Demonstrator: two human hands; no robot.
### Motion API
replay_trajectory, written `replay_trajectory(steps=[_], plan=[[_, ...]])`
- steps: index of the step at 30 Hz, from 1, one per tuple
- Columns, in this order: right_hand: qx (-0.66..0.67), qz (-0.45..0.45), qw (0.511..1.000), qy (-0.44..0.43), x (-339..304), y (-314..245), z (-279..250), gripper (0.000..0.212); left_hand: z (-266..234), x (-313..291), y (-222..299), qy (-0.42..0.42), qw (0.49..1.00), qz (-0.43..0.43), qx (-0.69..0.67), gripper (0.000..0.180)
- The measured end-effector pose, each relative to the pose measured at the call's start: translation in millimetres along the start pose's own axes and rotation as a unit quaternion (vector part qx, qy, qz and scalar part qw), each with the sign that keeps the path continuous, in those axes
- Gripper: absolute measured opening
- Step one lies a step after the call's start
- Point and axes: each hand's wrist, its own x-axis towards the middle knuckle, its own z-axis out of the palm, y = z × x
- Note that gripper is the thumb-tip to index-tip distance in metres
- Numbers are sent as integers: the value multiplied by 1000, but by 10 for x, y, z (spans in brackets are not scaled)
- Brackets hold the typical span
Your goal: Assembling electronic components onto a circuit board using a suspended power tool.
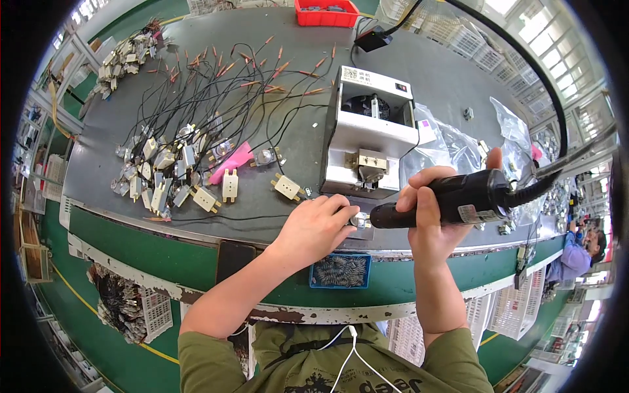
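Observation:
My right hand point(438, 226) is wrapped round a black electric screwdriver point(458, 196), which lies nearly level with its tip pointing left. That tip meets, or almost meets, a small silver-and-white part point(360, 220) at the bench's front. My left hand point(314, 226) pinches this part between its fingers, which partly hide it. A black wire point(242, 219) runs left along the bench from near that hand. Just beyond the left hand lies a cream rectangular block point(287, 187) with metal tabs. Behind the part stands a silver screw feeder point(363, 141).
Cream and metal parts point(164, 164) with black leads heap at the left, beside a pink scrap point(232, 162). A blue tray point(339, 284) of small metal pieces sits at the front edge. A red bin point(325, 18) stands far back. Clear plastic bags point(452, 147) lie right; the screwdriver's cable point(557, 111) arcs overhead.

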Motion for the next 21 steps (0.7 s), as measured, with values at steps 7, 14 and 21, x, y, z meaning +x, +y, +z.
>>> replay_trajectory(steps=[7, 14, 21], plan=[[57, 23, 998, 22, -29, 19, 31, 103, 7, -7, -17, 1, 1000, 5, -3, 32], [81, 27, 995, -47, 32, 57, 16, 105, 18, -17, -51, 4, 1000, 24, -18, 34], [71, 2, 997, -4, -80, 65, 51, 104, 11, 0, -39, -9, 1000, 6, -25, 33]])
